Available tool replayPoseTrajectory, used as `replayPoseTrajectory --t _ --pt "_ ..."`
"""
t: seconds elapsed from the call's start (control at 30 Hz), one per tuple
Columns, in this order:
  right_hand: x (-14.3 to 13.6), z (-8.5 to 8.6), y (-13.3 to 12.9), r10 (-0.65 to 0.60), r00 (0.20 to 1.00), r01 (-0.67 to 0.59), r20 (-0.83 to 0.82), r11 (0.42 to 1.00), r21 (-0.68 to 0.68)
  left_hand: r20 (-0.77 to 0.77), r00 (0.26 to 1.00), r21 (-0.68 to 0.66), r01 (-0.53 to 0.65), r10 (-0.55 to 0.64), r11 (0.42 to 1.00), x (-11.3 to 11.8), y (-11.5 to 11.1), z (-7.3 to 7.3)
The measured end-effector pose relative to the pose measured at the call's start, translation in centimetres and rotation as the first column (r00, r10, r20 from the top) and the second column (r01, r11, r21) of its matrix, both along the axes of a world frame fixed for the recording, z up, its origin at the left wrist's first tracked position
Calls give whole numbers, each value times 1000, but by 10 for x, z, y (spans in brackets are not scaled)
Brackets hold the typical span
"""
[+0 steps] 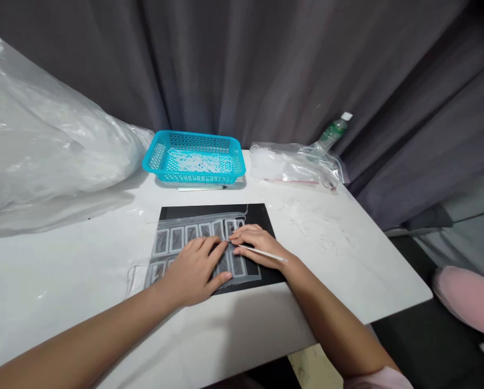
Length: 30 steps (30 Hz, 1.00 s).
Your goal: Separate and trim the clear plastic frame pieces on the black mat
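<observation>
A clear sheet with rows of rectangular frames [177, 239] lies over a black mat [269, 227] on the table. My left hand [197, 267] rests on the sheet, fingers apart, its fingertips near the middle and its thumb toward the mat's front edge. My right hand [262, 246] is closed around a thin white stick-like tool [266, 254], which points left at the sheet close to my left fingertips. The tool's tip is too small to make out. Part of the sheet is hidden under both hands.
Behind the mat stands a blue basket [242, 172] with clear pieces inside. A large plastic bag [59, 135] fills the left side. Clear bags [290, 167] and a green bottle [334, 131] are at the back right. Small scraps [326, 235] lie right of the mat.
</observation>
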State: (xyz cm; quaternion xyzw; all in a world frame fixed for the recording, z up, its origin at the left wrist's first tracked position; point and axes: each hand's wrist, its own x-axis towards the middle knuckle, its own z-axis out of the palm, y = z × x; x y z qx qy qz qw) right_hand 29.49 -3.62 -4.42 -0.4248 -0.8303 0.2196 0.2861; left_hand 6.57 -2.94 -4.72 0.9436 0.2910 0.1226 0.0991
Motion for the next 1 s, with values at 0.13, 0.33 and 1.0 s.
replayPoseTrajectory --t 0.13,0.33,1.0 --pt "-1 -2 -1 -11 1000 10 29 1000 23 -5 1000 3 2 -2 1000 1 0 1" --pt "1 -7 5 -158 986 147 56 976 160 -29 1000 8 -10 10 1000 2 0 2" --pt "31 9 3 -121 977 62 -176 950 -306 -34 999 13 8 -8 1000 -2 3 -2"
